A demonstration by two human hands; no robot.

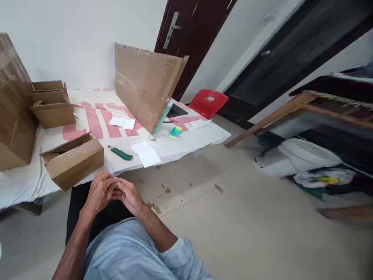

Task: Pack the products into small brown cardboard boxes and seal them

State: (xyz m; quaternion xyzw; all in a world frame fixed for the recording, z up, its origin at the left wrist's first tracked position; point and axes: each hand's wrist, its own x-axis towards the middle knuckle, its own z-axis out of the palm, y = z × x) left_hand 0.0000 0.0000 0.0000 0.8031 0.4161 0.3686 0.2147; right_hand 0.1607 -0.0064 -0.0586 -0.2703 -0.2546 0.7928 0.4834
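Observation:
My left hand [100,191] and my right hand [128,195] meet in front of my lap, just off the table's near edge. Their fingers are curled and pressed together at the fingertips; anything between them is too small to make out. Beyond them on the white and red cloth [116,165] lies a green box cutter [120,153]. To its left stands an open small cardboard box [76,160], close to my left hand. A white paper with writing [145,152] rests right of the cutter.
Large cardboard [145,81] stands upright on the table, near a turquoise and yellow tape roll [175,132]. More boxes [54,107] are at the left. A red chair [208,103] is behind the table. At the right stands a wooden-framed rack [274,116]. Scraps [218,189] lie on the floor.

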